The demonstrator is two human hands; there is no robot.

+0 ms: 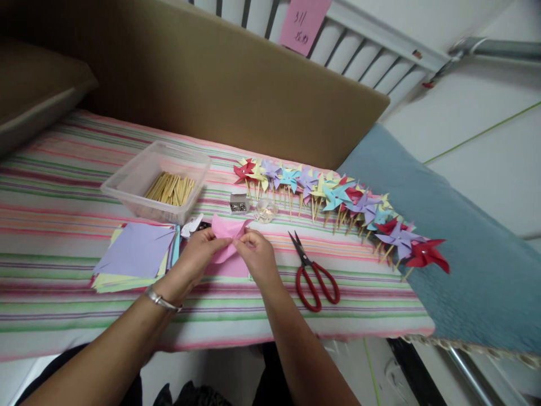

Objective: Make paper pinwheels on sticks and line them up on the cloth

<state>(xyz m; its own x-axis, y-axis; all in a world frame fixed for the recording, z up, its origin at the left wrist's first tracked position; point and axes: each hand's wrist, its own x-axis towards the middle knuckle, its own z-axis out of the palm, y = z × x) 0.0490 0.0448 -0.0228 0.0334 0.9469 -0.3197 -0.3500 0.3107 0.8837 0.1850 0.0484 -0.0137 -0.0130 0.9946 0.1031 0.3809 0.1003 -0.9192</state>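
A pink paper pinwheel [226,226] with its corners folded inward is pinched between both my hands, just above the striped cloth. My left hand [198,248] grips its left side, thumb pressed toward the middle. The fingertips of my right hand [257,254] close on its right side near the centre. Beneath them lies a flat pink sheet [230,268]. Beyond my hands stand a small open box of pins or fasteners [239,203] and a round clear dish [266,211] of small pieces. Whether a pin sits in my fingers is hidden.
Red-handled scissors [313,270] lie to the right. A stack of coloured paper squares [131,251] is at left, below a clear plastic tub [127,180] holding wooden sticks [171,189]. Finished pinwheels [337,195] line the right side. A cardboard panel [236,84] rises behind.
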